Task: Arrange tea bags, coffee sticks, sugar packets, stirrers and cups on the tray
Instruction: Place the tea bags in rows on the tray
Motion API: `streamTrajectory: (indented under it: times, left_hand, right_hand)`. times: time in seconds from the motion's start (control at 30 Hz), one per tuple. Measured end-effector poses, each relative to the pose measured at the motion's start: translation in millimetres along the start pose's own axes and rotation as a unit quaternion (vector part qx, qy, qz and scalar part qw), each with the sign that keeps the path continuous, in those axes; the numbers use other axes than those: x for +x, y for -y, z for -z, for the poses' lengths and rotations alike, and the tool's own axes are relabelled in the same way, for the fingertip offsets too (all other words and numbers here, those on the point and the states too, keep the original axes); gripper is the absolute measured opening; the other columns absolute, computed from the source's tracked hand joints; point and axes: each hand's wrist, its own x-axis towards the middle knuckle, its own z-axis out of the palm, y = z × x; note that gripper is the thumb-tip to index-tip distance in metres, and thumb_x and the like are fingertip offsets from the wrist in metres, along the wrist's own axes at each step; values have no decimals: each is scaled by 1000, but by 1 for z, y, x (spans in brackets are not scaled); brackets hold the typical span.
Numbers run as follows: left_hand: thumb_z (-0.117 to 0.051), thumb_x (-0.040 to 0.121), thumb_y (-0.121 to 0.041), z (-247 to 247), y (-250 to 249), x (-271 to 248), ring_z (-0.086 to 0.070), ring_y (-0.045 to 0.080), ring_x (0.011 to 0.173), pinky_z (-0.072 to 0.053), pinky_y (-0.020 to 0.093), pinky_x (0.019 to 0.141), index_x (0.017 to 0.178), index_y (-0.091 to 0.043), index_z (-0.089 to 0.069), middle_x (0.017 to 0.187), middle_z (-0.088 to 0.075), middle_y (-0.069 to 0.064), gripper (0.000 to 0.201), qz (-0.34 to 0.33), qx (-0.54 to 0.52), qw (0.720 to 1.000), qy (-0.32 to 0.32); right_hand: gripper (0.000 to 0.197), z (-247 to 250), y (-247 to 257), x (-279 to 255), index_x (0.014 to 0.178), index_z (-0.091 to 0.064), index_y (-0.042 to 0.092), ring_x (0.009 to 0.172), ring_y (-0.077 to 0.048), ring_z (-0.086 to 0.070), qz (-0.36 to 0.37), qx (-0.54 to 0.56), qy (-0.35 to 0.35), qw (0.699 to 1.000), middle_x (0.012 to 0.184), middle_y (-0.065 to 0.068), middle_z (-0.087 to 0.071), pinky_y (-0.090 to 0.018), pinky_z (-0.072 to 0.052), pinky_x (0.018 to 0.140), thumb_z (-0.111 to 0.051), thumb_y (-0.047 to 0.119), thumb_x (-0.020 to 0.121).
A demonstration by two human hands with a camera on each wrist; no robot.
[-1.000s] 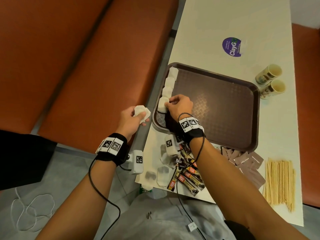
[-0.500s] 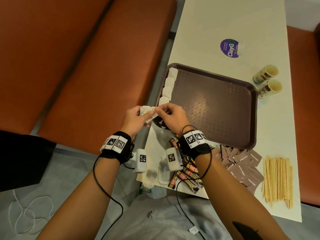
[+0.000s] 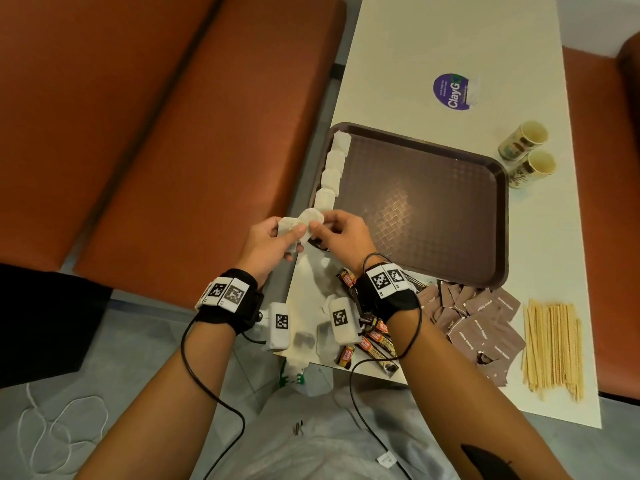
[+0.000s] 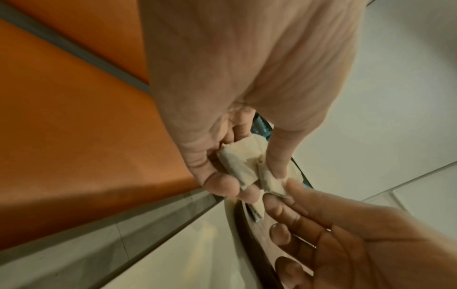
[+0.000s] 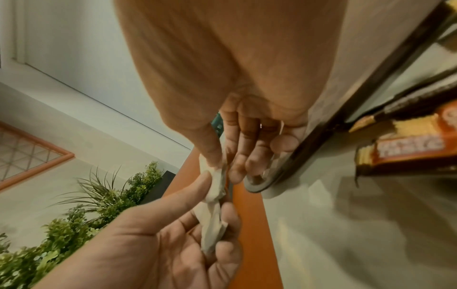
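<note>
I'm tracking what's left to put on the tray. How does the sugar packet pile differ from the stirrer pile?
The sugar packets are flat brown printed rectangles; the stirrers are thin pale sticks. The sugar packets lie jumbled and overlapping at many angles; the stirrers lie roughly parallel in one bundle. Both sit on the table, off the tray, with neither hand touching them.

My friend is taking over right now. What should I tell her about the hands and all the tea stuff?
Left hand holds a few tea bags. Right hand pinches one bag from that bunch, near the tray's near left corner.
Done: four bags in a row along the tray's left edge.
Left: the held bags, more bags on the table, coffee sticks, sugar packets, stirrers and two cups, all still off the tray.
</note>
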Motion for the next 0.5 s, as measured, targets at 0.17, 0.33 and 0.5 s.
streamTrajectory:
  times: [0.17,0.33,0.5]
  left_hand:
    - [-71,98,-29,1,5,-1,-71,21,83,-55,30,66,114,-7,-70,104,-76,15,27,18,6,1000,-19]
    - [-55,105,-8,9,9,1,-76,20,86,-62,36,82,116,-10,-66,112,-69,8,15,36,0,998,-48]
    - [-54,104,0,11,9,3,-77,26,91,-64,37,82,115,-8,-66,111,-65,5,18,32,-2,998,-62]
  right_hand:
    - [5,6,-2,1,94,-71,19,81,-23,-73,0,-38,-35,999,83,-2,-73,-43,-62,80,-73,23,91]
    - [3,22,-5,16,89,-69,27,82,-13,-67,14,-143,-102,984,82,7,-70,-29,-56,84,-71,27,91]
    - [9,14,-12,27,94,-75,19,82,-14,-64,14,-196,-63,979,82,2,-71,-23,-51,82,-73,26,90]
